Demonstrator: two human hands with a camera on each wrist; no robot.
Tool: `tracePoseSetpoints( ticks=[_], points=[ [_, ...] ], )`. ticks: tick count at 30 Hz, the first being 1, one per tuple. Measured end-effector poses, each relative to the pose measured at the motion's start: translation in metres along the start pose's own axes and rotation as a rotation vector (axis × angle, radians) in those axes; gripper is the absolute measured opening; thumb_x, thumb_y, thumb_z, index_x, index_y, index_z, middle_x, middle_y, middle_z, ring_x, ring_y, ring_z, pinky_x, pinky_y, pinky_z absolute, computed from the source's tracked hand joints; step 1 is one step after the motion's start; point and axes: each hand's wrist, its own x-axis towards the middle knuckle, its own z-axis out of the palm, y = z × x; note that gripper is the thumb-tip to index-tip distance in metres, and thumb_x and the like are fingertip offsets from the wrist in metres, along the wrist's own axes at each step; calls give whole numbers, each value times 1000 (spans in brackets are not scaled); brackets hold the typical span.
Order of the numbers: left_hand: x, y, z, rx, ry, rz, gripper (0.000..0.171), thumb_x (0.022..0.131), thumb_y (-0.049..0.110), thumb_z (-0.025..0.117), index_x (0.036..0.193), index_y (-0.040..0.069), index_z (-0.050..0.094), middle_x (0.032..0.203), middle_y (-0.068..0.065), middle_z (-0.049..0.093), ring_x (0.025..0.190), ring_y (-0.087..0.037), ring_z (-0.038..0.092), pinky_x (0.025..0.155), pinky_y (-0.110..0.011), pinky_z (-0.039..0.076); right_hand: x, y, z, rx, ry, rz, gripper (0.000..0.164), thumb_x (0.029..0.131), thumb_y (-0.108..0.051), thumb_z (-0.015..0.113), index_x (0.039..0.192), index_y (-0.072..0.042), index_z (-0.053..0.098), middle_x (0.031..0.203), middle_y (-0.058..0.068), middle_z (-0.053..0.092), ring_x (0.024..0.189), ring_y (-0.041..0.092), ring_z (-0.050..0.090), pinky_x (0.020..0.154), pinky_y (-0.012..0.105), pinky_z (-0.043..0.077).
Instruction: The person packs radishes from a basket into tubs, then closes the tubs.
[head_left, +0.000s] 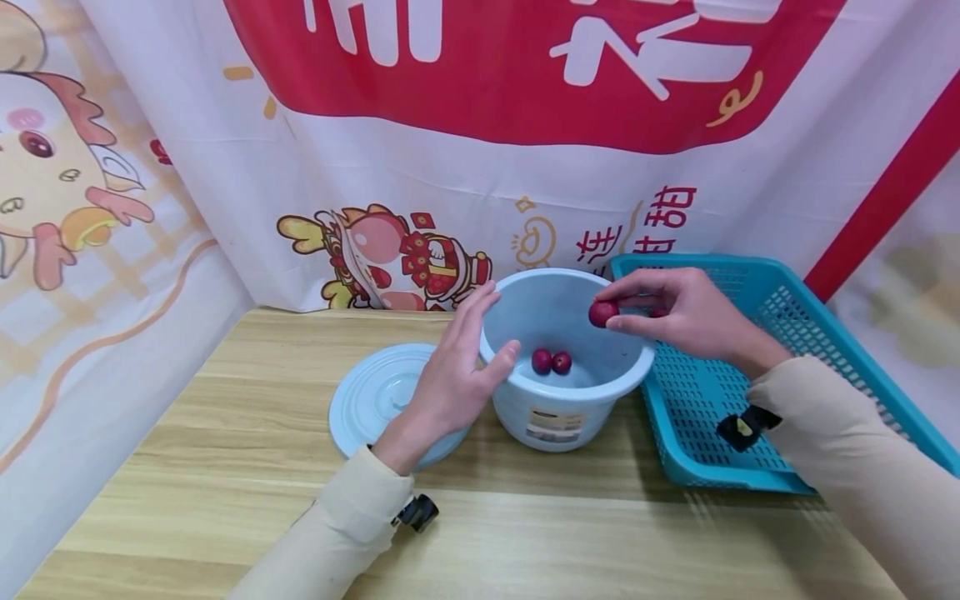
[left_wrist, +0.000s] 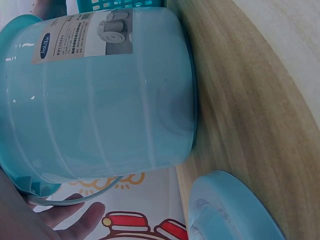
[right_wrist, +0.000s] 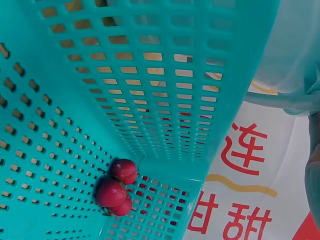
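Observation:
Over the right side of a light-blue bucket [head_left: 517, 414], my right hand [head_left: 686, 321] pinches a small round red radish [head_left: 603, 313] between thumb and fingers. Two more red radishes [head_left: 551, 362] lie together on the bucket's bottom. My left hand [head_left: 453, 371] rests at the bucket's left rim, fingers straight and thumb apart. In the left wrist view some of its fingers [left_wrist: 82, 222] show beside the bucket's handle [left_wrist: 95, 194]. Several radishes [right_wrist: 112, 192] sit clustered in a corner of the teal basket [right_wrist: 240, 30]; the right wrist view shows little of the right hand.
A round light-blue lid [head_left: 367, 396] lies left of the bucket, partly behind the left forearm. The teal perforated basket [head_left: 675, 468] stands close against the bucket's right side. Behind the wooden table [head_left: 480, 542] hangs a printed cloth [head_left: 480, 175].

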Motion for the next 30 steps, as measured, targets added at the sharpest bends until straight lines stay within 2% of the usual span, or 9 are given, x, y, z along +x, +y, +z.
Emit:
tracePoseSetpoints(
  ticks=[8,19,30],
  points=[
    [0,-1,-1,-2,-3,-1,79,100,57,47,168,20,29,178,10,17,164,-24,26,122,-67,37,-1,-1,1,-23,0,-32,47,87,-16,87,132,-19,73,131,8,71,110,28,73,80,23,64],
    [0,1,-1,-3,-2,-2,80,99,57,46,168,20,29,178,10,17,164,-22,26,123,-65,38,-1,-3,3,-87,16,-63,47,84,-16,90,129,-22,75,127,6,73,106,26,69,73,25,63],
    [0,0,0,-9,-3,-1,80,100,56,47,168,19,29,178,11,17,164,-22,25,124,-64,37,-2,-1,3,-87,31,-63,41,88,-17,87,127,-21,76,124,5,76,108,23,70,75,23,62]
  ],
)
